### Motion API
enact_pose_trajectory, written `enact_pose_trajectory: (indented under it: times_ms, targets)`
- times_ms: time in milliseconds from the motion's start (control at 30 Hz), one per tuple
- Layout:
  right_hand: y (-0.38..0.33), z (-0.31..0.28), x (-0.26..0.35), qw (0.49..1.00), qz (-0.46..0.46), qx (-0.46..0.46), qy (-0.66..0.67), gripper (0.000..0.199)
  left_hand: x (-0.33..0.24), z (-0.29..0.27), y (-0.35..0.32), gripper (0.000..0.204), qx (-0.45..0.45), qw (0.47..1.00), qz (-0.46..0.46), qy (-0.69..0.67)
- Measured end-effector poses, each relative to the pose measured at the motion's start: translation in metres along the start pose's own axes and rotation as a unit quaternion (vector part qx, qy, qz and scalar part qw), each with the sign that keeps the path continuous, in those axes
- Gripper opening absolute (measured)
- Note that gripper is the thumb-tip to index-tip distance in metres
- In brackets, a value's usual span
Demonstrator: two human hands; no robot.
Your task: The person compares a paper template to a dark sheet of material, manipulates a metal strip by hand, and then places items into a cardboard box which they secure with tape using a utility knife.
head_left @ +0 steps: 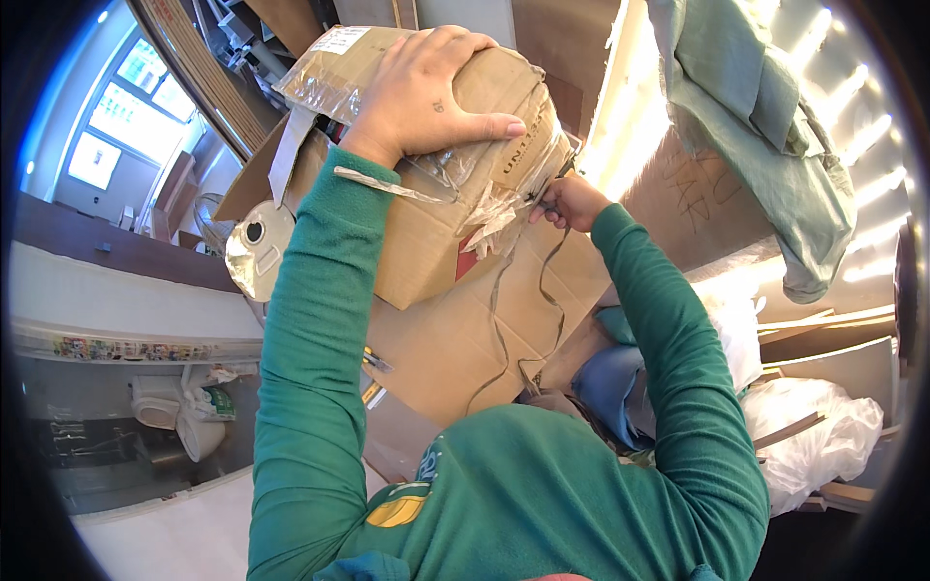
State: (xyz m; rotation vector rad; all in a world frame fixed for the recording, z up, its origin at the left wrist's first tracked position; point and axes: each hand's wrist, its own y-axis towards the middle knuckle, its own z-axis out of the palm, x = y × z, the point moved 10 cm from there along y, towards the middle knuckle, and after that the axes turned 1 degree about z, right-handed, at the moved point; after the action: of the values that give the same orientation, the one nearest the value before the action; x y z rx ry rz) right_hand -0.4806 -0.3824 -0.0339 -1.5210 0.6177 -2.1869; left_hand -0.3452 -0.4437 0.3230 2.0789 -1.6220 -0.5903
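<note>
A worn cardboard box [407, 252] stands tilted in front of me, with crumpled clear tape [499, 215] peeling from its right edge. My left hand [431, 95] lies over its top, fingers and thumb spread against the cardboard. At the box's right side, my right hand [573, 203] is closed in a pinch on a thin dark cord [549, 286]. The cord hangs down in loops over a flat cardboard sheet [436, 334]. A pale twisted strip [392, 186] crosses my left wrist. Part of the cord is hidden behind my right fingers.
Two cutter-like tools, one a yellow utility knife [372, 393], lie beside my left forearm. A silvery plate with a round hole [260, 235] hangs left of the box. Grey-green cloth [746, 107] drapes over a large carton at right. White plastic bags [809, 431] and wood strips lie lower right.
</note>
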Motion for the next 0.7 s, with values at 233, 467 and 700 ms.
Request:
enact_pose_trajectory:
  times_ms: [233, 467, 700]
  targets:
    - [-0.014, -0.034, 0.051, 0.989, -0.017, -0.076, -0.123, 0.021, 0.002, 0.004, -0.001, 0.089, 0.018, 1.0, -0.007, -0.004]
    - [-0.006, -0.077, 0.11, 0.958, -0.092, -0.176, -0.208, 0.021, -0.005, 0.0, -0.004, 0.085, -0.006, 1.0, 0.014, 0.016]
    - [0.036, -0.075, 0.16, 0.957, -0.151, -0.152, -0.194, 0.02, -0.001, 0.002, -0.002, 0.085, -0.008, 1.0, 0.007, 0.004]
